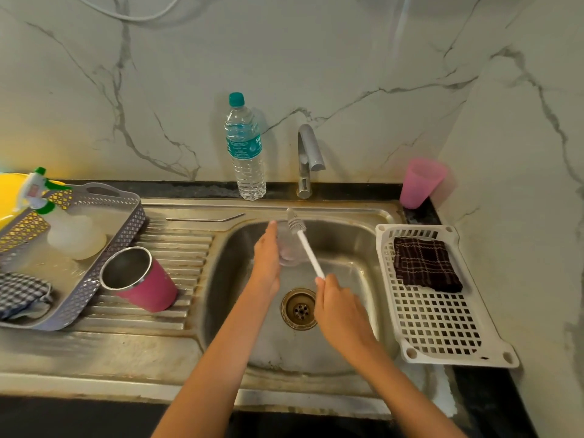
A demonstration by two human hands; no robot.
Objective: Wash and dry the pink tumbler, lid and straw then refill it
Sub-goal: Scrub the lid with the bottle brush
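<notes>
The pink tumbler (143,281) — steel-lined, lidless, standing tilted — sits on the ribbed drainboard just left of the sink basin (357,248). Over the basin the left hand (267,259) holds the clear lid (289,249), which is blurred. The fingers lie nearly straight along it and the thumb is hidden. The right hand (339,308) grips the white handle of a bottle brush (305,243) — bristles at the lid's far edge. The metal straw (205,218) lies on the ledge behind and left of the basin.
</notes>
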